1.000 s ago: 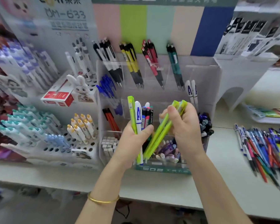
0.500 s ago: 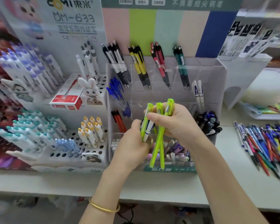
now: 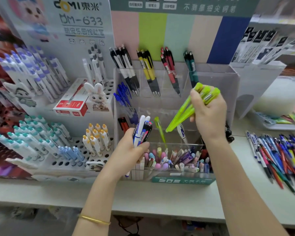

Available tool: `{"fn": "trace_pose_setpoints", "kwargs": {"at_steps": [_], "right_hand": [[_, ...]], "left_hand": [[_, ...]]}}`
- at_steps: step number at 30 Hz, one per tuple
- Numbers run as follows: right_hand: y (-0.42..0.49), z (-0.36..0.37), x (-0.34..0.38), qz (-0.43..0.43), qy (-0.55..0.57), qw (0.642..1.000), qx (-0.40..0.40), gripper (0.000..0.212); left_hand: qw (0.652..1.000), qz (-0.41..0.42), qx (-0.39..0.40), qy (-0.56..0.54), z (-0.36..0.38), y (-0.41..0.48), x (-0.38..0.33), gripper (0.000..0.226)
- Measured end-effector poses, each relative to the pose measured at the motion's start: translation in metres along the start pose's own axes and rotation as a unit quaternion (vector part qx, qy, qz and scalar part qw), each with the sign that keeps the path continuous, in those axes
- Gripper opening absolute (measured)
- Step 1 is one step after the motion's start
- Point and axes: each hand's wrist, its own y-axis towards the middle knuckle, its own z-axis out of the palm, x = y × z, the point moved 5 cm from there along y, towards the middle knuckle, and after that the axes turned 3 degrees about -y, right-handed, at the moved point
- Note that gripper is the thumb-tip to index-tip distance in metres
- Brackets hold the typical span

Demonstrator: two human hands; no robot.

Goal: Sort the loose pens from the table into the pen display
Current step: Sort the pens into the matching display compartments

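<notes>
White shop tabletop [image 3: 160, 196]; right hand [image 3: 209, 114] grips green pens [image 3: 182, 114] over the display [image 3: 216, 79], left hand [image 3: 129, 154] clutches mixed pens [image 3: 142, 130] beside it.

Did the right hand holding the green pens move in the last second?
Yes. The right hand lifted the green pens up and rightward, nearer the teal pens in the display.

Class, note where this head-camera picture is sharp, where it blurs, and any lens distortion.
Head view: the green pens in the right hand are fairly sharp. Head view: the loose pens on the table smear toward the right edge. Head view: the packets top right look soft and stretched, a wide-angle effect.
</notes>
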Motion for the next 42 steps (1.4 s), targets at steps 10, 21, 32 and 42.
{"fn": "trace_pose_setpoints", "kwargs": {"at_steps": [10, 21, 32, 42], "right_hand": [[-0.031, 0.055, -0.038, -0.028, -0.393, 0.901, 0.183, 0.024], [-0.031, 0.028, -0.001, 0.079, -0.026, 0.981, 0.173, 0.014], [-0.012, 0.009, -0.009, 0.168, 0.165, 0.966, 0.106, 0.013], [-0.004, -0.028, -0.006, 0.078, 0.093, 0.992, -0.019, 0.015]], "left_hand": [[0.964, 0.029, 0.107, -0.242, 0.009, -0.007, -0.007, 0.022], [0.968, 0.083, 0.15, -0.181, 0.019, -0.001, -0.016, 0.004], [0.967, 0.059, 0.193, -0.158, 0.031, 0.004, -0.024, 0.008], [0.983, -0.007, 0.158, -0.095, 0.042, 0.007, -0.015, 0.011]]}}
